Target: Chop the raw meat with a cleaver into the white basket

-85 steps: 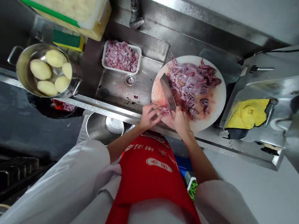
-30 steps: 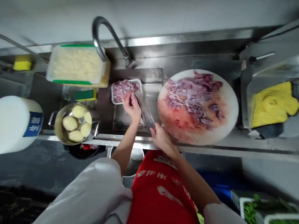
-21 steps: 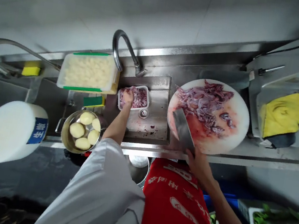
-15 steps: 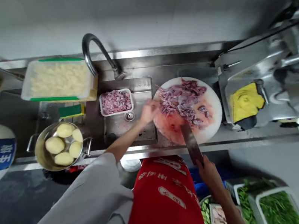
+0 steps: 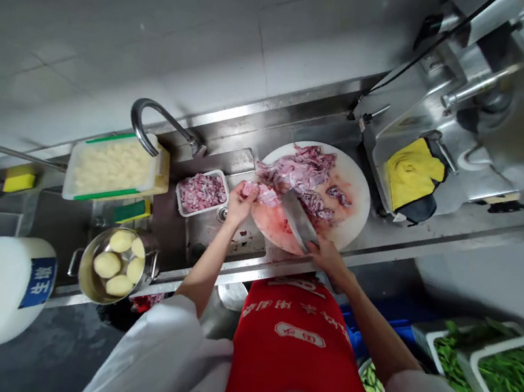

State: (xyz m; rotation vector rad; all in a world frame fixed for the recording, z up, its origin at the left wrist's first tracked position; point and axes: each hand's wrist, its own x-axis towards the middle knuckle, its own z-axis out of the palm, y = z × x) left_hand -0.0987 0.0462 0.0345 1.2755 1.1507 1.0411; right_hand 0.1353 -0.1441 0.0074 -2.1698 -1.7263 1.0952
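Observation:
My right hand [image 5: 324, 257] is closed round the handle of a cleaver [image 5: 299, 218], whose broad blade leans over the near part of a round white cutting board [image 5: 356, 221]. At the board's left edge my left hand [image 5: 241, 205] pinches a pale pink piece of raw meat [image 5: 265, 194], which stretches toward the blade. Behind the blade lies a heap of dark red and purplish raw meat [image 5: 303, 171], with a smaller scrap [image 5: 340, 196] to its right. Left of my left hand, a white basket [image 5: 182, 208] holds chopped meat [image 5: 203, 193].
A sink [image 5: 241, 166] with a curved faucet [image 5: 148, 113] lies left of the board. Further left are a tub of pale pieces [image 5: 115, 166], a sponge [image 5: 133, 211] and a pot [image 5: 88, 261] of peeled potatoes. A yellow cloth [image 5: 415, 172] lies at right; crates of greens [image 5: 511, 381] stand below.
The view has shifted. My left hand now shows a piece of meat in its fingers at the board's edge. The cleaver has moved left and turned, its blade nearer that piece.

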